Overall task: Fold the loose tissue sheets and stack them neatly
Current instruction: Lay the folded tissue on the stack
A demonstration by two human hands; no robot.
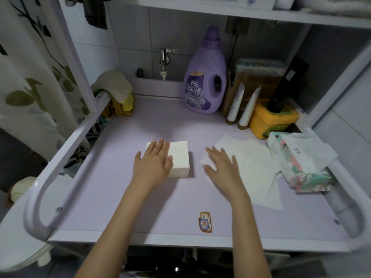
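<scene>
Forearms: cut off by lower frame edge, elbows out of view. Sticker: flat on bench near front edge, between the forearms; print too small to read.

Left hand: flat, fingers straight, palm down on left part of stack, gripping nothing; ring on one finger. Stack: folded white tissues, edges squared, mid-bench; left side and near corner hidden under the hand. Right hand: flat, fingers spread, pressing on left edge of sheets, gripping nothing; slightly blurred. Sheets: loose, unfolded, overlapping, count not determinable; right edges meeting pack. Pack: near right edge of bench, tissue bulging from its top. Bare strip of bench between stack and sheets.

Free room: wide bare area beyond and left of stack, up to rail; further bare area along front edge. Rail: along left edge, curved at front corner; matching one on right, partly cut off by frame.

Back right, crowded: bottle, two tubes upright, tub with black object on its lid, kind not determinable. Cloths: draped over back-left corner. Shelf: overhead, contents cut off by top edge.
</scene>
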